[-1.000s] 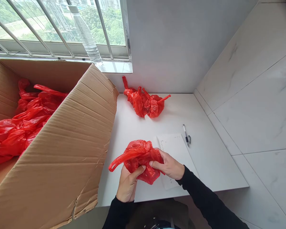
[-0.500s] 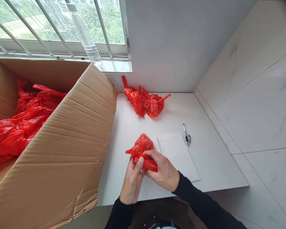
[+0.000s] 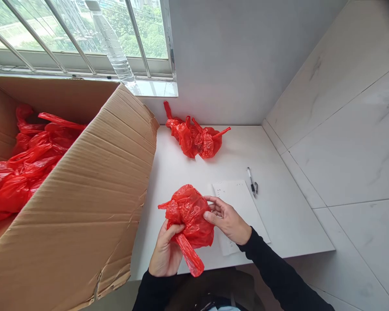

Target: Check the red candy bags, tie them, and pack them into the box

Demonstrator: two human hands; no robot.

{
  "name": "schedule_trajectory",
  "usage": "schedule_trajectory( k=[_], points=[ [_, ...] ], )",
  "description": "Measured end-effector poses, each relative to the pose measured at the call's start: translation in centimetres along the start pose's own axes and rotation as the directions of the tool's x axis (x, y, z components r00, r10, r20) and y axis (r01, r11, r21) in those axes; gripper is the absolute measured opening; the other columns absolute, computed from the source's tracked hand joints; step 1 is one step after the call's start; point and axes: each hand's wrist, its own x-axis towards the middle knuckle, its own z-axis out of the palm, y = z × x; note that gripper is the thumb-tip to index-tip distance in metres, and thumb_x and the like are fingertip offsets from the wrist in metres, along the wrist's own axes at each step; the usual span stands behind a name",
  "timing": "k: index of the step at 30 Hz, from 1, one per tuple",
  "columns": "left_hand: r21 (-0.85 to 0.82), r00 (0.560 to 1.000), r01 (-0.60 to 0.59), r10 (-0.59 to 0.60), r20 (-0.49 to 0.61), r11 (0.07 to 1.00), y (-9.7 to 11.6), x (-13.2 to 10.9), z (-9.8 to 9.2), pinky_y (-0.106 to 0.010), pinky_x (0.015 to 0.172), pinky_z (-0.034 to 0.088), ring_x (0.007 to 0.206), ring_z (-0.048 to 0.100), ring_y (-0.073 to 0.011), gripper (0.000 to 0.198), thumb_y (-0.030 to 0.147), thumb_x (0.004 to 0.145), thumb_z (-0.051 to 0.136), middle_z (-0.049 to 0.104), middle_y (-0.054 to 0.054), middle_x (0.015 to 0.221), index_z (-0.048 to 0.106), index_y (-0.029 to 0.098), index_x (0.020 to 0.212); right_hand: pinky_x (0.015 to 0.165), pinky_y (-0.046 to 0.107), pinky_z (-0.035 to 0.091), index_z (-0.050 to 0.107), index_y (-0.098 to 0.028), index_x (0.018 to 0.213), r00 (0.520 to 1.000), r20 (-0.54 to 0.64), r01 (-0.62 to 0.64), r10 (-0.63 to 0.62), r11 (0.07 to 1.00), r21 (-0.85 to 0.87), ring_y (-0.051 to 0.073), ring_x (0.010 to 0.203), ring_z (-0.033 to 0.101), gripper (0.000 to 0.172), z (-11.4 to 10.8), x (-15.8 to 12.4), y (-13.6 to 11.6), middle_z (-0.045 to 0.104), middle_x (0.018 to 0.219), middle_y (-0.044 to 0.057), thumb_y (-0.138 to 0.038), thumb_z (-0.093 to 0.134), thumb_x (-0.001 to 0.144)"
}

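A crumpled red plastic bag [image 3: 194, 211] is held up over the near part of the white table, with a handle loop hanging toward me and a pointed end sticking out left. My left hand [image 3: 167, 250] grips it from below left, thumb pressed across the gathered plastic. At its right side, my right hand [image 3: 225, 218] pinches the bag's edge between thumb and fingers. What the bag contains is hidden. Partly beneath the right hand and wrist lies a white sheet of paper [image 3: 246, 211] with small handwriting.
More red plastic bags [image 3: 197, 138] lie by the wall. A black pen [image 3: 251, 179] and its cap [image 3: 256, 187] are right of the paper. A large open cardboard box [image 3: 94, 185] holding red bags stands left. A clear bottle [image 3: 116, 56] is on the sill.
The bag has spread out between my hands, and its handle loop now hangs down toward me. My right hand has shifted right, to the bag's side; my left hand moved slightly left.
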Motion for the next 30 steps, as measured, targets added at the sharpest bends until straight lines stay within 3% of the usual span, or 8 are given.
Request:
schedule_trajectory(
  k=[7,16,19,24,30],
  points=[
    [0.023,0.999,-0.030,0.029,0.020,0.999,0.08,-0.23,0.20,-0.032,0.077,0.057,0.092,0.071,-0.0255,0.039,0.016,0.067,0.081,0.075,-0.006,0.099,0.068,0.019,0.105,0.099,0.045,0.050,0.051,-0.023,0.134,0.996,-0.080,0.043,-0.033,0.990,0.136,0.024,0.113,0.062,0.064,-0.32,-0.04,-0.04,0.066,0.121,0.010,-0.043,0.079,0.079],
    [0.033,0.999,-0.031,0.030,0.030,0.999,0.18,-0.18,0.07,-0.034,0.083,0.057,0.102,0.070,-0.0286,0.054,0.017,0.070,0.079,0.074,-0.006,0.106,0.063,0.022,0.120,0.082,0.038,0.057,0.054,-0.022,0.124,0.996,-0.090,0.024,-0.003,0.974,0.224,0.023,0.100,0.065,0.056,-0.10,-0.34,-0.44,0.068,0.109,0.007,-0.040,0.081,0.077],
    [0.031,0.998,-0.043,0.042,0.051,0.999,0.31,-0.21,0.48,-0.036,0.087,0.057,0.105,0.070,-0.0291,0.060,0.024,0.072,0.080,0.073,-0.007,0.114,0.059,0.024,0.129,0.079,0.036,0.058,0.056,-0.022,0.121,0.997,-0.075,0.022,-0.002,0.964,0.265,0.021,0.096,0.066,0.052,-0.04,-0.43,-0.51,0.068,0.106,0.006,-0.040,0.080,0.078],
    [0.041,0.997,-0.047,0.044,0.064,0.998,0.13,0.25,0.72,-0.040,0.092,0.055,0.104,0.070,-0.0280,0.052,0.036,0.083,0.073,0.070,-0.011,0.123,0.059,0.021,0.131,0.077,0.035,0.059,0.060,-0.022,0.118,0.998,-0.070,0.022,-0.004,0.966,0.258,0.020,0.092,0.067,0.047,-0.04,-0.45,-0.46,0.068,0.099,0.004,-0.040,0.080,0.079],
    [0.088,0.996,-0.087,0.084,0.038,0.992,0.80,0.16,0.20,-0.039,0.091,0.057,0.106,0.070,-0.0281,0.064,0.029,0.075,0.081,0.072,-0.008,0.117,0.056,0.025,0.134,0.103,0.045,0.049,0.058,-0.023,0.129,0.997,-0.050,0.063,-0.057,0.992,0.112,0.022,0.112,0.062,0.049,-0.01,-0.26,-0.19,0.065,0.119,0.008,-0.048,0.069,0.088]
  ],
)
